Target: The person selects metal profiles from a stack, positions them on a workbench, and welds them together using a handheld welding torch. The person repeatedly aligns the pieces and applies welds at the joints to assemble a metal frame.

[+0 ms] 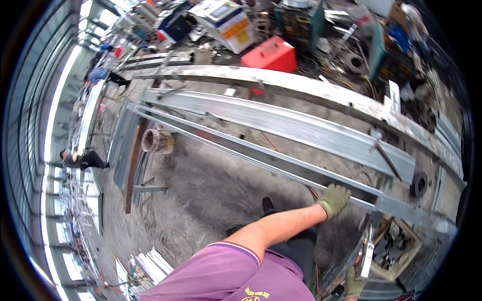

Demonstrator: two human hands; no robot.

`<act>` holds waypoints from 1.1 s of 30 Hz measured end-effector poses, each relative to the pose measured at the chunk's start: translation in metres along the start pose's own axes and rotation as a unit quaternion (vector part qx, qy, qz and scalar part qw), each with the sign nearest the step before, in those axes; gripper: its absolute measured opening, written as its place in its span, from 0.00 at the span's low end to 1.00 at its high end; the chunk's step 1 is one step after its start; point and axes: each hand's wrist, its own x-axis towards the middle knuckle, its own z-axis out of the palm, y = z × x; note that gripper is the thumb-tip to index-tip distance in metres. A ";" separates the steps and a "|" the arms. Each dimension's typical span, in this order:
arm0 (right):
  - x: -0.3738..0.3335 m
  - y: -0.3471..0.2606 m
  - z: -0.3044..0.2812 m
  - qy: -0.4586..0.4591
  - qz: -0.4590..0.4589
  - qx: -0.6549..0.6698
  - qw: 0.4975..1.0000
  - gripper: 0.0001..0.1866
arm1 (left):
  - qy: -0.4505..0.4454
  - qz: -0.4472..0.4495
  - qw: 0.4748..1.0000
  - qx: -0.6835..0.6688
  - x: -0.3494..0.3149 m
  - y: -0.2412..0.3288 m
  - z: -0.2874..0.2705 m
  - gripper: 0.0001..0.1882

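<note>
My left hand (334, 200), in an olive-green work glove, has its fingers curled over the near edge of a long galvanized steel channel (281, 167). The channel's open side faces up, and it runs away to the far left. At the lower right is my right hand (355, 284), also gloved and partly cut off by the dark rim. It is closed at the lower end of a narrow silvery-white piece (367, 256), whose kind I cannot make out. Beyond the channel lies a second, wider steel profile (286, 125), parallel to it.
A bin (414, 251) of small metal parts stands right of my right hand. A white-spattered beam (301, 83) crosses behind the profiles, with a red case (271, 54) beyond. A bucket (154, 141) stands at left by stacked channels (124, 145). Two people are farther left. Cables lie on the floor.
</note>
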 end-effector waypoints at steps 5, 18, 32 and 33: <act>0.004 -0.018 0.016 -0.232 0.056 -0.022 0.971 0.39 | 0.000 -0.076 0.993 -0.090 -0.090 -0.103 -0.057 0.26; 0.053 -0.322 0.242 -0.215 -0.296 -0.114 0.924 0.18 | 0.076 -0.481 0.859 -0.160 -0.463 -0.363 -0.080 0.27; 0.077 -0.582 0.500 -0.349 -0.348 -0.021 0.870 0.15 | 0.172 -0.616 0.709 -0.295 -0.571 -0.462 -0.085 0.26; 0.077 -0.599 0.513 -0.349 -0.383 -0.068 0.853 0.16 | 0.177 -0.634 0.695 -0.290 -0.582 -0.471 -0.082 0.25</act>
